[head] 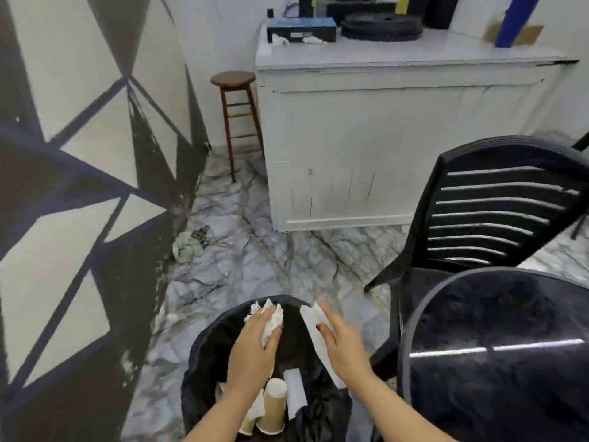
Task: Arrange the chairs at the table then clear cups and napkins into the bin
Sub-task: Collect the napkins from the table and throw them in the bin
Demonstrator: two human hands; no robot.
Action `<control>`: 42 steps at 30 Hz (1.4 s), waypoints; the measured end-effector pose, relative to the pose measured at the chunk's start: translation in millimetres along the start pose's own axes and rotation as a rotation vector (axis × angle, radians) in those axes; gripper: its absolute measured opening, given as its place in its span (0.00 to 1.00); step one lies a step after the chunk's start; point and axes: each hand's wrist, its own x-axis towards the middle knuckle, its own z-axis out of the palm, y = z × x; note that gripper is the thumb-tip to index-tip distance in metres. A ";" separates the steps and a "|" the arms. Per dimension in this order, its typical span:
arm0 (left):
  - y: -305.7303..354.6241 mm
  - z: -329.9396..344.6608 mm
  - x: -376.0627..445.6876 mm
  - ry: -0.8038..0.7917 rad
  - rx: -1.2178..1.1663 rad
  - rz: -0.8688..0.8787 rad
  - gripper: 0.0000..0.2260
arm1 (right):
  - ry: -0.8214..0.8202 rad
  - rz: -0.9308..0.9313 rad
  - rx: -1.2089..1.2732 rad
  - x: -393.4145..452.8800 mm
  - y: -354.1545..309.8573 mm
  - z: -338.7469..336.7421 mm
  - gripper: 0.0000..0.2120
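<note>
Low in the middle of the view, the bin (pixel 204 349), lined with a black bag, stands on the floor. Over its opening my left hand (pixel 255 342) grips a crumpled white napkin (pixel 274 317). Beside it my right hand (pixel 341 339) holds a flat white napkin (pixel 314 327) between thumb and fingers. Inside the bin lie a brown paper cup (pixel 274 406), more paper cups and white napkins. A black plastic chair (pixel 478 212) stands at the right, tucked against the dark round table (pixel 497 352).
A white counter (pixel 398 129) with boxes and dark items fills the back right. A wooden stool (pixel 236 113) stands at its left. A painted geometric wall runs along the left. Some litter (pixel 189 244) lies on the marble-patterned floor by the wall.
</note>
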 end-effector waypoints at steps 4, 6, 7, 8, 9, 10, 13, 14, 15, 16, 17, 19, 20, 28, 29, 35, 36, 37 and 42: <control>-40.0 -8.7 -31.1 0.042 -0.007 -0.137 0.16 | -0.140 0.027 -0.042 -7.1 16.9 39.5 0.21; -60.1 -10.7 -38.6 0.053 -0.001 -0.180 0.16 | -0.169 0.064 -0.038 -9.9 28.4 56.2 0.21; -69.5 -11.1 -40.8 0.058 0.002 -0.197 0.16 | -0.182 0.074 -0.038 -10.4 34.2 63.9 0.21; -79.1 -10.8 -42.0 0.060 0.009 -0.205 0.16 | -0.193 0.079 -0.040 -10.0 40.6 71.5 0.21; -88.9 -9.5 -41.9 0.059 0.016 -0.211 0.16 | -0.202 0.086 -0.042 -8.6 47.5 78.9 0.21; -99.6 -7.4 -42.3 0.057 0.021 -0.215 0.16 | -0.210 0.101 -0.040 -7.8 54.9 86.9 0.21; -129.3 3.9 -43.5 0.065 0.024 -0.216 0.16 | -0.216 0.143 -0.024 -4.2 79.6 113.6 0.20; -137.8 8.8 -43.6 0.066 0.020 -0.214 0.16 | -0.215 0.143 -0.016 -2.8 88.2 122.6 0.20; -146.7 14.4 -43.7 0.065 0.012 -0.220 0.16 | -0.213 0.130 -0.025 -1.5 96.4 131.3 0.20; -155.0 19.3 -44.1 0.061 -0.002 -0.226 0.16 | -0.212 0.106 -0.062 0.1 104.1 139.5 0.21; -163.1 24.3 -44.1 0.045 -0.021 -0.238 0.18 | -0.212 0.073 -0.148 1.8 112.1 147.1 0.22; -179.9 32.3 -44.8 -0.020 0.035 -0.233 0.26 | -0.238 0.037 -0.417 3.3 127.1 159.2 0.29; -187.4 35.0 -45.3 -0.071 0.116 -0.234 0.31 | -0.254 0.051 -0.545 3.3 134.1 163.8 0.37; -202.9 30.1 -47.6 -0.169 0.260 -0.305 0.38 | -0.309 0.063 -0.492 5.2 138.6 173.1 0.42; -199.6 27.1 -46.7 -0.163 0.258 -0.294 0.38 | -0.302 0.059 -0.492 5.3 132.0 170.5 0.41; -154.0 -3.1 -33.2 -0.157 0.282 -0.210 0.44 | -0.247 0.032 -0.474 7.4 71.6 139.1 0.37; -143.0 -9.9 -29.2 -0.160 0.279 -0.192 0.43 | -0.231 0.030 -0.477 8.2 60.2 131.4 0.37; -131.4 -16.9 -24.9 -0.157 0.275 -0.175 0.41 | -0.211 0.029 -0.482 8.9 48.6 123.1 0.37; -75.2 -48.0 0.6 -0.159 0.306 -0.087 0.36 | -0.096 0.020 -0.524 11.4 -6.7 76.7 0.35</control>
